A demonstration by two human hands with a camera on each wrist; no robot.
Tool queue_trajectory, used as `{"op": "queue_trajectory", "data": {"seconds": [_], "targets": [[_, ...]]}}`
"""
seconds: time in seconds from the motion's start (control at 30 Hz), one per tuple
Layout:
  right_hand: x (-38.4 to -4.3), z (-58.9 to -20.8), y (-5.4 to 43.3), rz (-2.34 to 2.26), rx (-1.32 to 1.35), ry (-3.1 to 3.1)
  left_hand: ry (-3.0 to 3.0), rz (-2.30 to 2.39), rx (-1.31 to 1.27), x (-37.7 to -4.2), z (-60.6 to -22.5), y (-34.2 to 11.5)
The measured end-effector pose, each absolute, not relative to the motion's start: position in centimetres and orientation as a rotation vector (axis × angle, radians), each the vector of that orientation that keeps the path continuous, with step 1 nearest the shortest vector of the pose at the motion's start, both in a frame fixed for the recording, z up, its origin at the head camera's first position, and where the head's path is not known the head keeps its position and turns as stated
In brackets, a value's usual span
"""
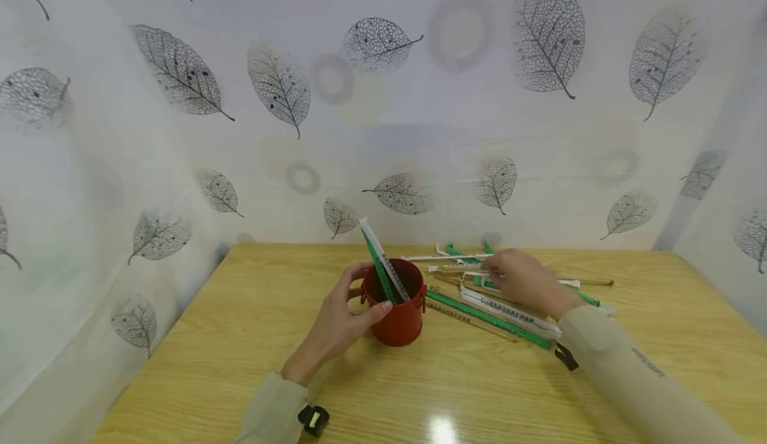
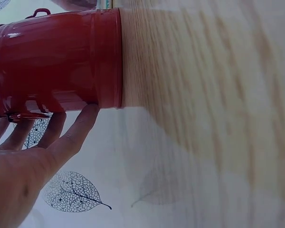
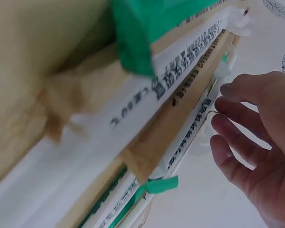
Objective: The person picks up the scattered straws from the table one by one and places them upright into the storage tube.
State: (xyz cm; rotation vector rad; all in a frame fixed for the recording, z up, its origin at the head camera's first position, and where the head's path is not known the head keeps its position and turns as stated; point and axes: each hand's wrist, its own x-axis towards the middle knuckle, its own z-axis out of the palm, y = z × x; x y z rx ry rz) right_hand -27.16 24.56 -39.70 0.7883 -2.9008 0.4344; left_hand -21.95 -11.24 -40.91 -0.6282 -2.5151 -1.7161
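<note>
My left hand point(image 1: 347, 314) holds a red metal bucket point(image 1: 397, 327) that stands on the table, its thumb over the near rim and its fingers around the far-left side. In the left wrist view, fingertips point(image 2: 88, 111) press the bucket's wall. A green and a white paper-wrapped strip, like wrapped straws point(image 1: 386, 267), lean out of the bucket. My right hand point(image 1: 527, 281) is over a loose pile of similar wrapped straws point(image 1: 509, 307), in white, green and brown. In the right wrist view, its bent fingers point(image 3: 237, 142) are at a thin white wrapper; I cannot tell whether they pinch it.
The wooden table point(image 1: 228, 344) has its far edge close to a leaf-patterned cloth backdrop point(image 1: 419, 144). More leaf-patterned cloth hangs at both sides. The pile lies just right of the bucket, some wrappers reaching close to its wall.
</note>
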Motion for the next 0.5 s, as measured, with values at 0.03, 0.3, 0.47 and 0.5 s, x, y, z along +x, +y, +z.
{"op": "queue_trajectory", "data": {"seconds": [0.03, 0.3, 0.47, 0.5], "targets": [[-27.3, -39.8, 24.4, 0.438, 0.794, -2.907, -2.517, -1.719, -0.628, -21.9, -40.9, -11.3], [-27.8, -40.8, 24.0, 0.385, 0.765, -2.915, -2.53, -1.706, -0.623, -21.9, -40.8, -11.3], [-27.2, -39.9, 23.9, 0.358, 0.767, -2.791, -2.534, -1.698, -0.618, -21.9, -40.7, -11.3], [-27.0, -39.5, 23.8, 0.371, 0.783, -2.757, -2.533, -1.699, -0.618, -21.9, -40.7, -11.4]]}}
